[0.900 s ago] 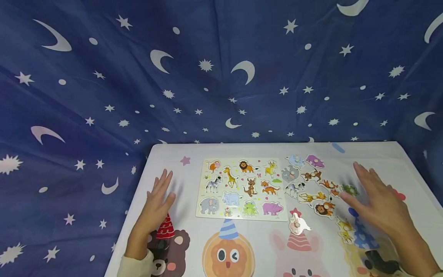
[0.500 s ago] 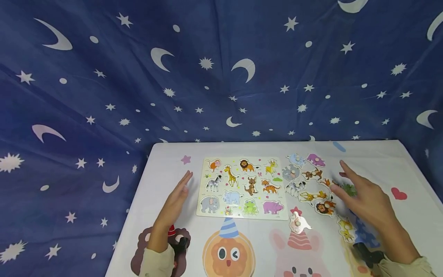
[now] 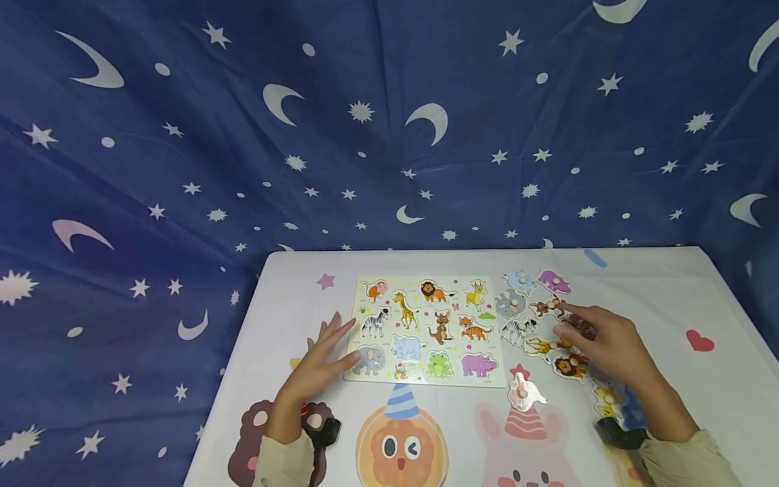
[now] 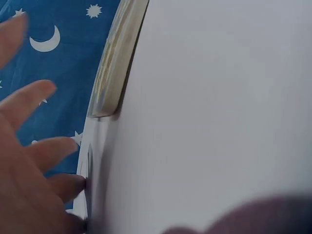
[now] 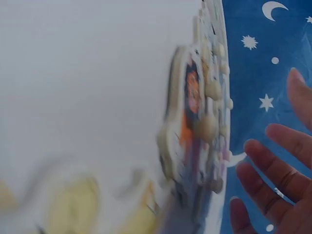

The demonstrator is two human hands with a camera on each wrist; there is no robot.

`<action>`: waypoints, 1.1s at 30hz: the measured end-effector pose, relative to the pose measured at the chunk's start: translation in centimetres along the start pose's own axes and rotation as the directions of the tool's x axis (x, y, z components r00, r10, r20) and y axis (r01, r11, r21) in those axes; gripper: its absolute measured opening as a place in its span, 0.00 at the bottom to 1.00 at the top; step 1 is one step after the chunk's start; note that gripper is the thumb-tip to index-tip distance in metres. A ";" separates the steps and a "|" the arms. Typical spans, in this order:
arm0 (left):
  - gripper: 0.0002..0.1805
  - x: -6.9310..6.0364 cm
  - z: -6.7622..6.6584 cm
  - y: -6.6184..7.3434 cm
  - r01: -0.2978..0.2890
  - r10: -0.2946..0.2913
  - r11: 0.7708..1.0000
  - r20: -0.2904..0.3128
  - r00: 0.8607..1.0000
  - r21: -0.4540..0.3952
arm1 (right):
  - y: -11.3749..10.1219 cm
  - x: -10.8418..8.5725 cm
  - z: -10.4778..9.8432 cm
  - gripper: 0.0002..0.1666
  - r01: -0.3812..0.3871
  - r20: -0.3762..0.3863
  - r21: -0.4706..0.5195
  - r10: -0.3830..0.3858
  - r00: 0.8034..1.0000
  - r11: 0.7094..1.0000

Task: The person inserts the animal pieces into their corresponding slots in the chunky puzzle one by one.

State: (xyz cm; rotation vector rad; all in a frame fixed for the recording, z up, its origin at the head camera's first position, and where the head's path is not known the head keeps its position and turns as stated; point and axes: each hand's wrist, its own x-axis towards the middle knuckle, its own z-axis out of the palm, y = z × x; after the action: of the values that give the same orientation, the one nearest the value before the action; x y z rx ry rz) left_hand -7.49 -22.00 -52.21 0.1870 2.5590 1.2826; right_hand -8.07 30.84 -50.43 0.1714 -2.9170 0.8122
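- Both hands, the left hand (image 3: 318, 368) and the right hand (image 3: 611, 343), are well apart from each other, fingers extended and spaced.
- Left hand: beside the left edge of the animal puzzle board (image 3: 424, 338), thumb at its lower left corner; whether it touches cannot be told.
- Right hand: over the loose puzzle pieces, thumb and forefinger parted; the forefinger tip is at the kangaroo piece (image 3: 545, 308), the thumb near the giraffe piece (image 3: 539, 346). Contact is unclear.
- Puzzle board: flat, left of the pieces, printed with eleven animals.
- Neighbouring pieces: zebra piece (image 3: 517, 331), elephant piece (image 3: 508, 306), rhinoceros piece (image 3: 518, 282) and purple hippopotamus piece (image 3: 555, 281); nearer the wearer, lion piece (image 3: 569, 366) and a yellow piece (image 3: 606, 398).
- Glare whitens one further piece (image 3: 526, 393), lying below the board's right corner.
- Wooden knobs (image 5: 206, 127) project from the pieces in the right wrist view.
- Wrists: beige sleeves (image 3: 287, 463), black devices (image 3: 619, 434).
- Support: white tablecloth (image 3: 657, 281) with cartoon prints.
- Background: dark blue cloth (image 3: 341, 203) with moons and stars.
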 end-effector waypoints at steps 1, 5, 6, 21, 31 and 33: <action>0.40 0.1 0.0 -0.1 -0.003 0.002 1.000 0.013 1.000 0.025 | 0.0 -0.1 0.2 0.35 -0.005 0.001 0.004 0.005 1.000 1.000; 0.45 0.3 0.1 -0.7 0.008 -0.014 0.993 0.047 0.999 0.122 | -0.1 -0.3 0.9 0.35 -0.053 0.024 0.005 0.053 0.998 0.999; 0.46 0.4 0.1 -0.8 0.009 -0.017 0.990 0.053 0.998 0.140 | -0.1 -0.4 1.1 0.35 -0.062 0.034 -0.001 0.062 0.997 0.998; 0.60 1.1 -0.2 -1.0 0.011 -0.041 0.979 0.145 0.989 0.201 | 0.7 -0.7 2.7 0.29 -0.075 0.024 -0.011 0.075 0.997 0.997; 0.60 0.9 0.1 -0.8 0.005 -0.036 0.972 0.126 0.991 0.234 | 0.7 -0.7 2.2 0.32 -0.113 0.057 -0.005 0.113 0.992 0.994; 0.60 0.9 0.0 -0.7 0.014 -0.043 0.973 0.123 0.991 0.229 | 0.8 -0.6 2.0 0.32 -0.120 0.053 0.001 0.119 0.991 0.993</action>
State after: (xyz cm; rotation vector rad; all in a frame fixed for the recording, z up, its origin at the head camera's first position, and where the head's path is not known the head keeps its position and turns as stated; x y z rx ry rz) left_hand -8.38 -22.17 -52.95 0.2672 2.5829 0.9318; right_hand -7.71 30.54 -52.58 0.0188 -3.0001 0.8430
